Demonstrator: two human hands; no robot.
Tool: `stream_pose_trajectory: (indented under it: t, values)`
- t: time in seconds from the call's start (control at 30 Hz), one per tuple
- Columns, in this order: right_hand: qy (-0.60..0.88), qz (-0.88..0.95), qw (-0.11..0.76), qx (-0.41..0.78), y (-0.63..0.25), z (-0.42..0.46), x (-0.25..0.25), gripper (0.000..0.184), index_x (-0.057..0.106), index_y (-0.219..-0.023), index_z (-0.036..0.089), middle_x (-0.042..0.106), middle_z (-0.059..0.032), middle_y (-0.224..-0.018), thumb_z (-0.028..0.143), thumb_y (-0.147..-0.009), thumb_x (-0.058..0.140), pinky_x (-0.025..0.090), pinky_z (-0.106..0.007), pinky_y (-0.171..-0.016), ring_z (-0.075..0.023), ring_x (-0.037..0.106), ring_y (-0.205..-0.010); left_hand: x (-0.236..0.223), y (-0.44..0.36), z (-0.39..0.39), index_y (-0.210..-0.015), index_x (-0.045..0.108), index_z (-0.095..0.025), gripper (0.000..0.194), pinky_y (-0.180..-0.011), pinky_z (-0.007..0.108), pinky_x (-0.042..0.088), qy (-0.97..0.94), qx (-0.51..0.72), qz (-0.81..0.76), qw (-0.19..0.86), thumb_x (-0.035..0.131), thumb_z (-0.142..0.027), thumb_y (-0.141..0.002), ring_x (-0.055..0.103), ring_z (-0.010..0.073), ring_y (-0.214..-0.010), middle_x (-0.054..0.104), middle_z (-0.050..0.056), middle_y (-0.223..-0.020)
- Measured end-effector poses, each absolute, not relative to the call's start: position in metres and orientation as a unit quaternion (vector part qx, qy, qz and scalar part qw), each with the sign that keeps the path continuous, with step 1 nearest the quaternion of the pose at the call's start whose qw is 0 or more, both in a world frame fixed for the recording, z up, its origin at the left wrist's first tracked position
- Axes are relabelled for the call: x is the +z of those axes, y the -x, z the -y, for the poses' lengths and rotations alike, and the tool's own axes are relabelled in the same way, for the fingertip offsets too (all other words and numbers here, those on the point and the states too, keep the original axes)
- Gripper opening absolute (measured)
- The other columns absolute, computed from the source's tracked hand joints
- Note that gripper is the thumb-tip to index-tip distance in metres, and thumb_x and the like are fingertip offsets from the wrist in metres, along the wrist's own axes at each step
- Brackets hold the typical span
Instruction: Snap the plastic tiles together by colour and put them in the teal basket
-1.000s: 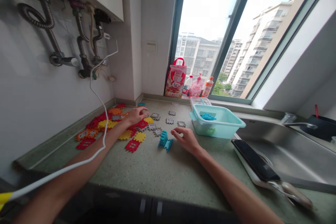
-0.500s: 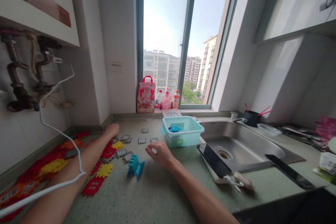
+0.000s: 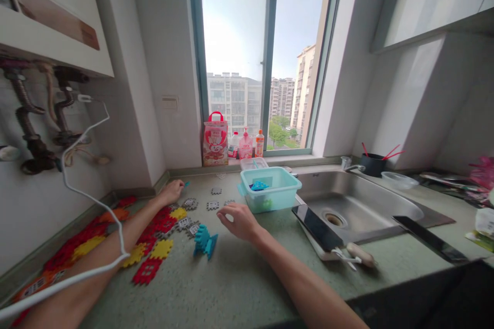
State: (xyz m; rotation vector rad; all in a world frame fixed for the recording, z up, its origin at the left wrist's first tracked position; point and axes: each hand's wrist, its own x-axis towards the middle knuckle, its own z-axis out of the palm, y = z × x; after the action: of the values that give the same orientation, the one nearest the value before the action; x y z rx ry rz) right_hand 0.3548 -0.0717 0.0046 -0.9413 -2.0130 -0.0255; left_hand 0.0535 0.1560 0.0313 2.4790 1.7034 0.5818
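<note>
My left hand reaches to the back of the counter, its fingers pinched on a small blue interlocking tile. My right hand hovers left of the teal tub, thumb and forefinger meeting in a ring; nothing shows between them. Just left of it stands a blue toothed-tile assembly, joined at an angle. Loose grey tiles lie beyond it. Red tiles and yellow tiles spread beside and partly under my left forearm. Inside the teal tub are blue pieces.
A white cable hangs across my left forearm. Right of the tub are a phone on a white object, a steel sink and a long black slab. Bottles and a red-handled bag stand along the windowsill.
My left hand has moved slightly right, and a blue tile now shows at its fingertips. The right hand stays in nearly the same pose. The whole view has shifted a little.
</note>
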Motion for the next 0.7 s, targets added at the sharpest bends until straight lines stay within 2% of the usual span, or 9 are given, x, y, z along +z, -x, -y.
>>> stream_pose_trajectory:
  t: [0.13, 0.2, 0.27, 0.37, 0.47, 0.57, 0.7]
  values:
    - [0.367, 0.793, 0.487, -0.004, -0.348, 0.083, 0.014, 0.023, 0.073, -0.121, 0.024, 0.078, -0.0066, -0.105, 0.024, -0.102, 0.061, 0.058, -0.031, -0.087, -0.0196, 0.075, -0.090, 0.045, -0.054, -0.115, -0.121, 0.060, -0.019, 0.037, -0.105, 0.040, 0.052, -0.820, 0.265, -0.497, 0.101, 0.046, -0.044, -0.099, 0.068, 0.0254, -0.117, 0.073, 0.012, -0.123]
    - [0.354, 0.789, 0.502, -0.002, -0.342, 0.089, 0.018, 0.033, 0.066, -0.134, 0.024, 0.077, -0.0085, -0.113, 0.025, -0.102, 0.060, 0.060, -0.033, -0.089, -0.0200, 0.075, -0.093, 0.046, -0.057, -0.079, -0.121, 0.057, -0.019, 0.041, -0.100, 0.043, 0.056, -0.800, 0.371, -0.398, 0.254, 0.048, -0.054, -0.100, 0.071, 0.0263, -0.112, 0.073, 0.012, -0.120]
    - [0.344, 0.782, 0.520, 0.002, -0.333, 0.093, 0.018, 0.044, 0.057, -0.147, 0.025, 0.074, -0.0104, -0.121, 0.027, -0.103, 0.061, 0.061, -0.037, -0.092, -0.0213, 0.075, -0.098, 0.042, -0.064, -0.038, -0.113, 0.056, -0.020, 0.040, -0.100, 0.044, 0.057, -0.783, 0.430, -0.313, 0.322, 0.050, -0.058, -0.101, 0.071, 0.0249, -0.111, 0.067, 0.014, -0.134]
    - [0.336, 0.773, 0.538, 0.028, -0.319, 0.097, 0.015, 0.062, 0.044, -0.159, 0.028, 0.072, -0.0112, -0.129, 0.033, -0.101, 0.067, 0.062, -0.040, -0.094, -0.0233, 0.074, -0.106, 0.032, -0.077, 0.020, -0.109, 0.055, -0.021, 0.026, -0.104, 0.042, 0.054, -0.784, 0.495, -0.248, 0.281, 0.048, -0.046, -0.107, 0.068, 0.0221, -0.116, 0.062, 0.015, -0.139]
    - [0.318, 0.777, 0.542, 0.048, -0.308, 0.101, 0.011, 0.068, 0.042, -0.161, 0.030, 0.073, -0.0101, -0.129, 0.036, -0.099, 0.072, 0.065, -0.039, -0.090, -0.0241, 0.074, -0.107, 0.025, -0.087, 0.058, -0.108, 0.056, -0.021, 0.014, -0.108, 0.042, 0.051, -0.828, 0.485, -0.207, 0.191, 0.048, -0.033, -0.108, 0.062, 0.0225, -0.126, 0.061, 0.014, -0.137]
    - [0.305, 0.774, 0.553, 0.047, -0.303, 0.105, 0.012, 0.061, 0.049, -0.156, 0.031, 0.073, -0.0093, -0.128, 0.035, -0.100, 0.072, 0.066, -0.038, -0.086, -0.0233, 0.074, -0.106, 0.024, -0.093, 0.074, -0.108, 0.057, -0.021, 0.009, -0.112, 0.043, 0.048, -0.848, 0.480, -0.178, 0.135, 0.050, -0.025, -0.108, 0.058, 0.0232, -0.131, 0.061, 0.013, -0.132]
    - [0.319, 0.759, 0.565, 0.053, -0.304, 0.109, 0.018, 0.046, 0.061, -0.144, 0.030, 0.065, -0.0112, -0.142, 0.032, -0.099, 0.071, 0.066, -0.034, -0.079, -0.0223, 0.072, -0.107, 0.025, -0.093, 0.077, -0.112, 0.059, -0.021, 0.009, -0.108, 0.041, 0.052, -0.857, 0.474, -0.149, 0.138, 0.051, -0.022, -0.107, 0.061, 0.0229, -0.128, 0.064, 0.013, -0.129]
